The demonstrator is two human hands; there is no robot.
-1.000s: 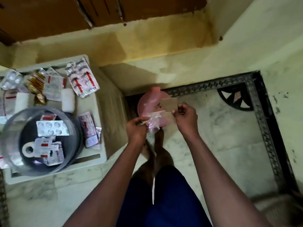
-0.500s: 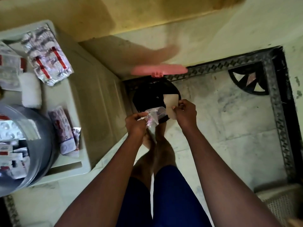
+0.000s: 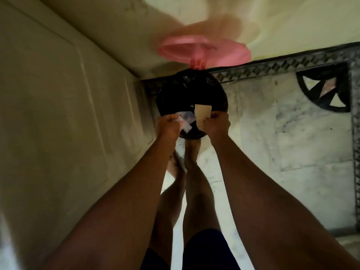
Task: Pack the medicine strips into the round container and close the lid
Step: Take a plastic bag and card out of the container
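Note:
My left hand (image 3: 168, 126) is closed on a crumpled clear plastic wrapper (image 3: 185, 119). My right hand (image 3: 216, 123) pinches a small beige card (image 3: 202, 115). Both hands hover over the mouth of a black-lined bin (image 3: 187, 94) on the floor, whose pink lid (image 3: 204, 52) stands swung up and blurred. The round container and the medicine strips are out of view.
A pale cabinet side (image 3: 68, 114) fills the left. The marble floor (image 3: 272, 123) with a dark patterned border (image 3: 292, 65) lies to the right. My bare legs and feet (image 3: 191, 152) stand just below the bin.
The view has swung right and down, so the table with the round container and strips has left the frame. The pink bin lid has opened. My hands have moved lower over the bin.

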